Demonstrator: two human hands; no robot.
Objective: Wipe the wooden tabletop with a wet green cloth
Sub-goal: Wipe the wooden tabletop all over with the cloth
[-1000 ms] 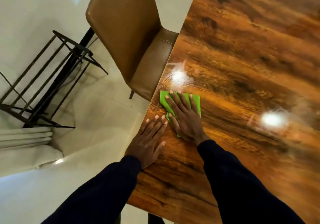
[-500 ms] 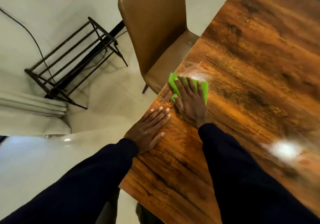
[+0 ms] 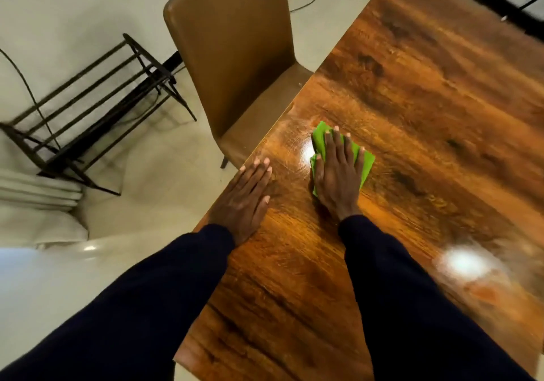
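Flatly, right grip [image 3: 338,180] presses the green cloth [image 3: 366,163] on glossy tabletop [image 3: 426,109], left grip [image 3: 244,198] flat near the chair [image 3: 235,56].

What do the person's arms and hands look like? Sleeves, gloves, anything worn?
The left sleeve and right sleeve are long, plain dark navy fabric, ending at the wrists, no visible markings. The left hand and right hand are bare: no gloves, rings or watch visible.
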